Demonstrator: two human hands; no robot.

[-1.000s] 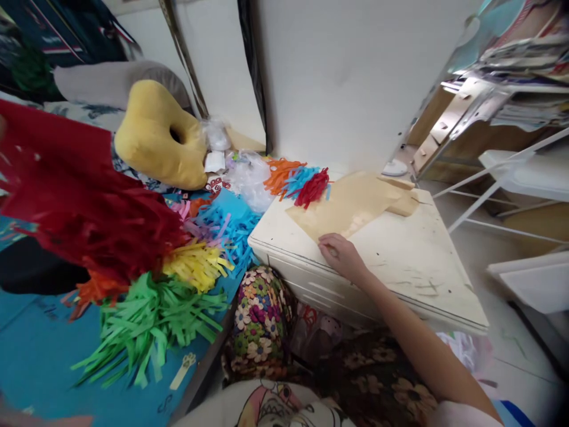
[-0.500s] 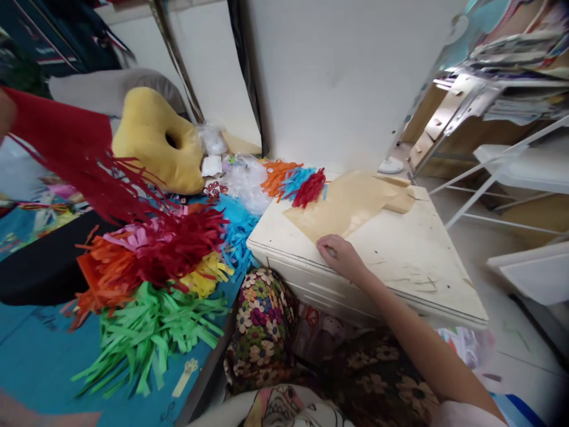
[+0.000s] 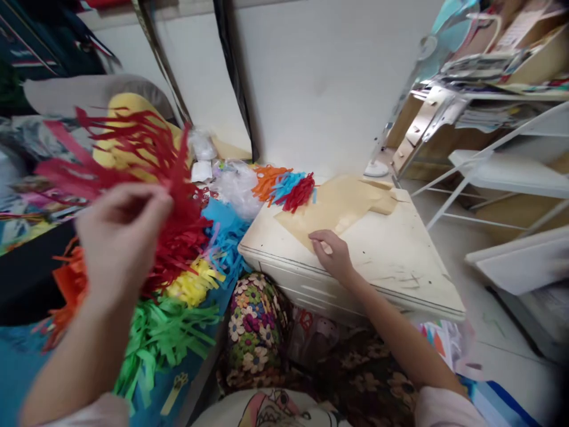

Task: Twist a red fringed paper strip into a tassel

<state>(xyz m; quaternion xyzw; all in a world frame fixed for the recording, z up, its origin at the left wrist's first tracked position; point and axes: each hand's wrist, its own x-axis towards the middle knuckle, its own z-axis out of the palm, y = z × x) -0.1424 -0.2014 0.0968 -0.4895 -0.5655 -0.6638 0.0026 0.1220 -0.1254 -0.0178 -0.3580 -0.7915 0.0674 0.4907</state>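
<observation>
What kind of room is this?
Probably a room at home used for paper crafts: heaps of fringed paper, a yellow cushion, a small white table holding brown paper, and cluttered shelves.

A home room used for crafts: yellow cushion [image 3: 133,139], floor mat [image 3: 26,367], cluttered shelves [image 3: 489,89], heaps of fringed paper [image 3: 178,308].

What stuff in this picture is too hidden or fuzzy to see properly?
Head view, the only one:
- Left hand: blurred by motion, so its grip on the red fringe is unclear.
- Yellow cushion: mostly hidden behind the red fringe.
- Right hand: its fingertips press on the tan paper; whether they pinch anything is too small to tell.
- Shelf papers: blurred near the edge, unreadable.
</observation>
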